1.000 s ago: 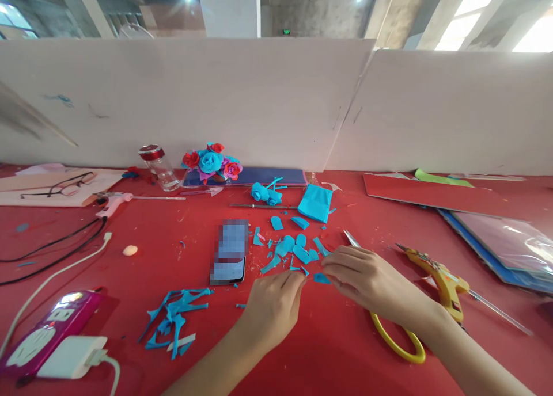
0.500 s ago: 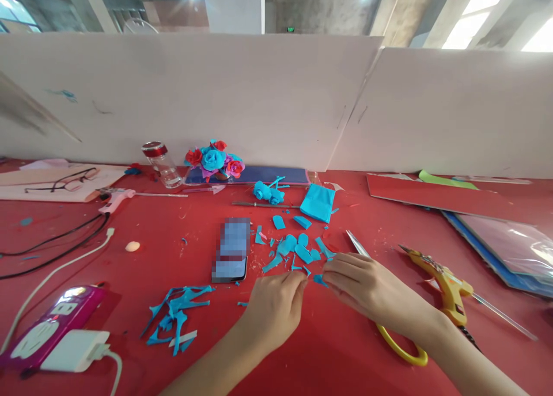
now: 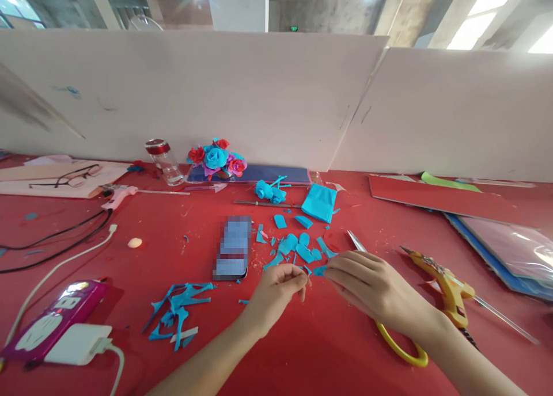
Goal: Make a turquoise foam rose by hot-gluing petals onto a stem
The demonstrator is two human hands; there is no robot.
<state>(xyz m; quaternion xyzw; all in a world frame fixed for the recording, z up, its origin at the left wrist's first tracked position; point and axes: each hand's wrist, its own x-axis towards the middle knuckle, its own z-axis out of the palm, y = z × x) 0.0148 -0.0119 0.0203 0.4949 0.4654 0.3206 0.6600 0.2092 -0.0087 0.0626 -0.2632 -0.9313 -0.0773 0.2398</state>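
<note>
The right hand (image 3: 371, 284) is pinching a tiny blue scrap (image 3: 318, 270) low over the desk (image 3: 328, 350). The left hand (image 3: 276, 289) is curling nearly closed beside it, holding nothing I can see. The scrap might rip, or drop among the other blue bits (image 3: 298, 247).

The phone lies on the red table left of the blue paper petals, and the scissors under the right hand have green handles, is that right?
Not quite: the head view shows the scissors under the right hand have yellow handles. The phone does lie left of the blue paper petals on the red table.
</note>
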